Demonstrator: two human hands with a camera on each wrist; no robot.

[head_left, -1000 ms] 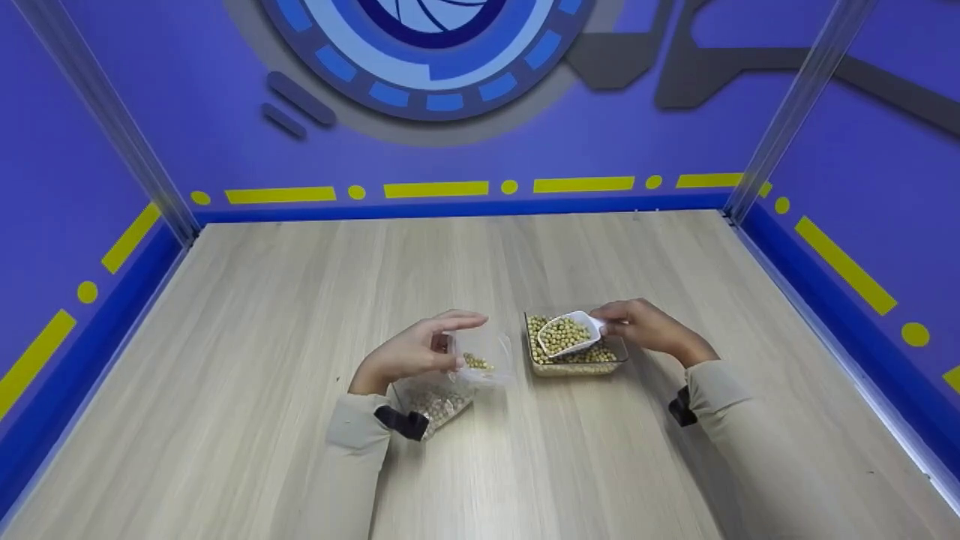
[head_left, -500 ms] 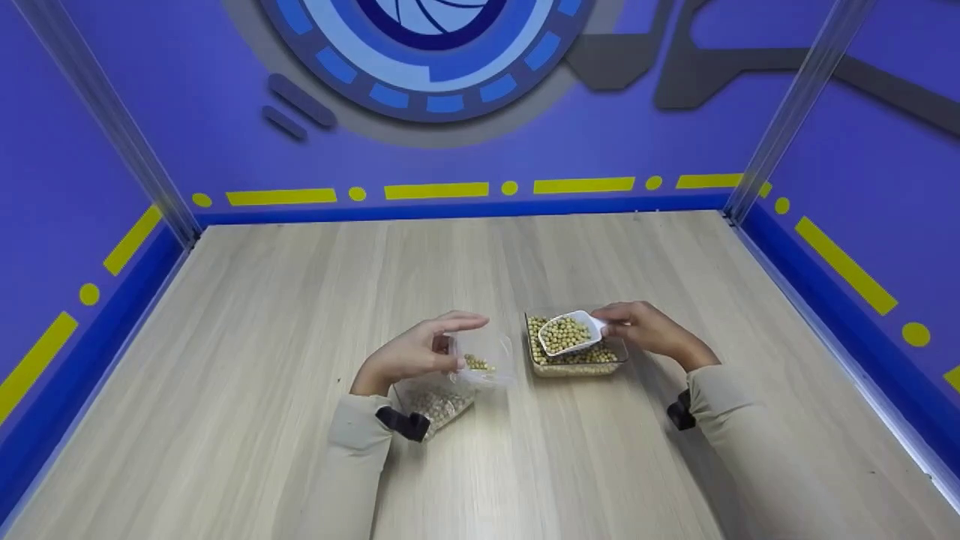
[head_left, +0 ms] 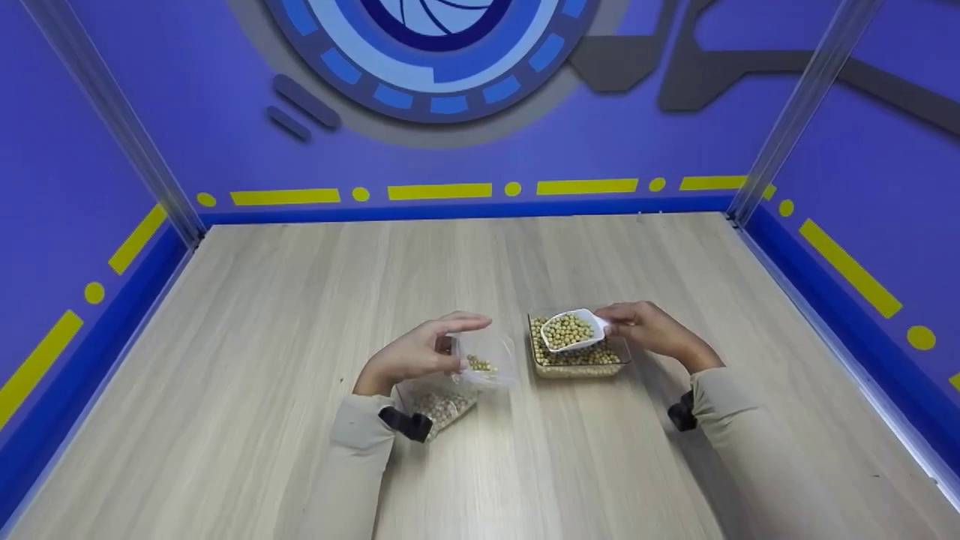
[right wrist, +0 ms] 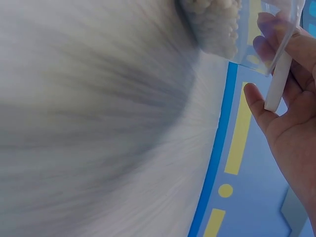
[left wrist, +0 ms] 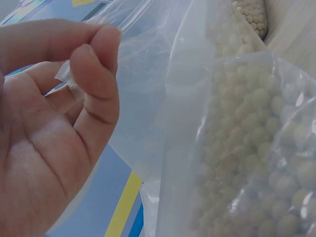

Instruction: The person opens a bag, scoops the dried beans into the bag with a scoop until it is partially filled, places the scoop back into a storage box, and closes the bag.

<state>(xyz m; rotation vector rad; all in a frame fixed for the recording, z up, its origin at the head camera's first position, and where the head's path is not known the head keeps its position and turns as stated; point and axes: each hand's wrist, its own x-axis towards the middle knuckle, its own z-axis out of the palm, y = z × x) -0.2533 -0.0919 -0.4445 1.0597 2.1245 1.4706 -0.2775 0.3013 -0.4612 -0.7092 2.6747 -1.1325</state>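
Observation:
My left hand pinches the rim of a clear plastic bag and holds its mouth up; several pale round beans show inside. In the left wrist view, thumb and finger press the film of that bag, with beans filling its lower part. My right hand grips the handle of a white scoop. Heaped with yellowish-green beans, the scoop is over a clear rectangular container of the same beans. Whether its underside touches them cannot be told.
Wood-grain table extends around the bag and container. Blue-purple panels with yellow marks enclose the back and both sides. The lower bag of beans lies partly behind the left wrist strap.
The scoop of beans has risen slightly over the container. My left hand keeps its pinch on the bag; the whole scene shifts a little with the head camera.

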